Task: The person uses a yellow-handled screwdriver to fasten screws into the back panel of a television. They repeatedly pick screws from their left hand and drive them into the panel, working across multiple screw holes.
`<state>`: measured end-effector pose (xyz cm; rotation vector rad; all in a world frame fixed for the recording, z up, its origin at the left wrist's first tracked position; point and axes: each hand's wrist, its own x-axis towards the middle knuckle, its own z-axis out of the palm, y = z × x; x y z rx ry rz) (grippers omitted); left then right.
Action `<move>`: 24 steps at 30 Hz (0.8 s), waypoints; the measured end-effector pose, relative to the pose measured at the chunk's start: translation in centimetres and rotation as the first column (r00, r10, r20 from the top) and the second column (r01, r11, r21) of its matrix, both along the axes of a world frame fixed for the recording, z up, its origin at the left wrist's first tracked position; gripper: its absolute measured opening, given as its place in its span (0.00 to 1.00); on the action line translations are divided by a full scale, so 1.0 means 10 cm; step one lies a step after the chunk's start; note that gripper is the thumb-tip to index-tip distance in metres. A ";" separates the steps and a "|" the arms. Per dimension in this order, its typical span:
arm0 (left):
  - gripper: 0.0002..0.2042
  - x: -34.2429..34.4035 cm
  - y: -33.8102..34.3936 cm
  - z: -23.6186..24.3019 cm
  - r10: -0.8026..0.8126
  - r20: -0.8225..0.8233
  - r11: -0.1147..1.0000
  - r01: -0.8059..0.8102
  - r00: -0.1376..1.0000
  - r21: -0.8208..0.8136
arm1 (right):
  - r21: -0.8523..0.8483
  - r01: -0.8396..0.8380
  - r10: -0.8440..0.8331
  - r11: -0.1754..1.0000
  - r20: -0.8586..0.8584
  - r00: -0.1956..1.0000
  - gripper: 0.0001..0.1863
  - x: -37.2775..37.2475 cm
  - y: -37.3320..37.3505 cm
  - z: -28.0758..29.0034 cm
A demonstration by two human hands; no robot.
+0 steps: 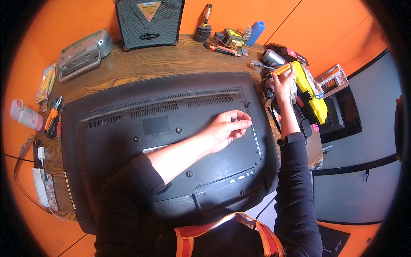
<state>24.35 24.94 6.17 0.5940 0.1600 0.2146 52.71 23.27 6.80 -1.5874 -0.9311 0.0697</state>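
Note:
A black flat television (167, 107) lies on its front, its vented back panel facing up. Over the right part of that panel is my left hand (229, 130), fingers curled and thumb pressed to the fingertips. Something small and dark shows at the fingers, too small to name. Out at the table's right side my right hand (283, 88) grips a screwdriver (281, 70) by its yellow-orange handle; its shaft cannot be made out. Just right of that hand stands a bright yellow case (314, 96), among cables and other tools.
At the back of the wooden table (132, 68) stand a speaker (149, 25), a silver radio (85, 53) and a blue bottle (256, 33). A utility knife (222, 49) lies nearby. Pliers (53, 118), a pink-and-white bottle (26, 115) and a phone (50, 190) are along the left.

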 end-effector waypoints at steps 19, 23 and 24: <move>0.06 0.00 0.00 0.01 -0.004 -0.012 1.000 0.004 1.000 -0.003 | -0.105 -0.039 0.070 0.994 0.308 0.949 0.38 -0.14 0.25 0.08; 0.06 0.01 -0.01 0.01 0.005 -0.025 1.000 -0.004 1.000 0.008 | -0.033 0.304 -0.251 0.952 0.482 0.839 0.37 -0.20 0.26 0.02; 0.06 0.00 -0.01 0.01 0.001 -0.022 1.000 -0.001 1.000 0.008 | -0.007 0.316 -0.285 0.949 0.416 0.863 0.38 -0.22 0.26 -0.01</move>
